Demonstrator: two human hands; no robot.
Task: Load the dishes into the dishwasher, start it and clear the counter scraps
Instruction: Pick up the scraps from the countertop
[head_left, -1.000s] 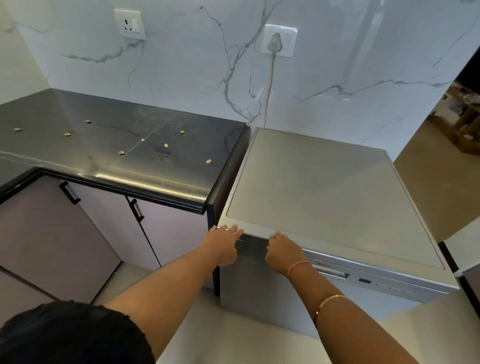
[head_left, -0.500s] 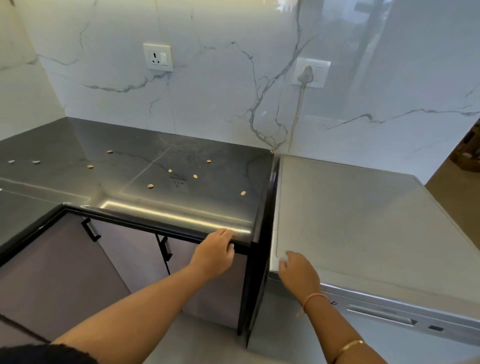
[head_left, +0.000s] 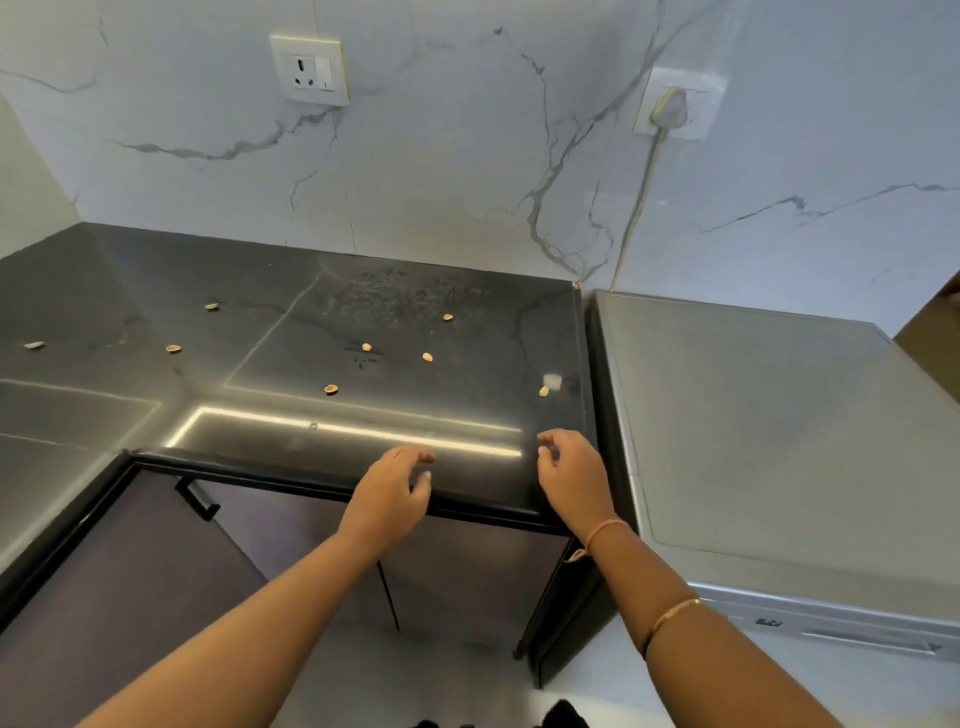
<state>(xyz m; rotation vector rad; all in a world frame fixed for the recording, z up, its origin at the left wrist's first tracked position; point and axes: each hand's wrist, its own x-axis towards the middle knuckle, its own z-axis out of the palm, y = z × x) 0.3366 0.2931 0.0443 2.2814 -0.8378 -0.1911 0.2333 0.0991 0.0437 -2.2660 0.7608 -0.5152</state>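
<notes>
My left hand (head_left: 387, 491) and right hand (head_left: 574, 475) hover over the front edge of the dark, glossy stone bench (head_left: 291, 415), fingers loosely curled and grasping nothing. The left thumb and forefinger are apart, the right fingertips drawn near one another but empty. A thin pink thread and a gold bangle ring my right forearm.

Small tan scraps (head_left: 331, 388), curved like shell halves, lie scattered on the bench well beyond my hands: one near the bench's right edge (head_left: 543, 391), three toward its middle, one farther back (head_left: 448, 317), and three off to its left side. A bright strip of light reflects along the polished surface just ahead of my fingers.

The dishwasher (head_left: 753, 441), a matte silver-grey box with a flat rectangular top, stands just beside the bench's right end, its door shut and control strip facing me at lower right. Behind the bench rises a white marble-veined wall (head_left: 467, 156) with a bare socket (head_left: 310, 70) and a second one holding a plug (head_left: 672, 106), whose cord drops behind the dishwasher. Below the bench are mauve cabinet doors with black handles.
</notes>
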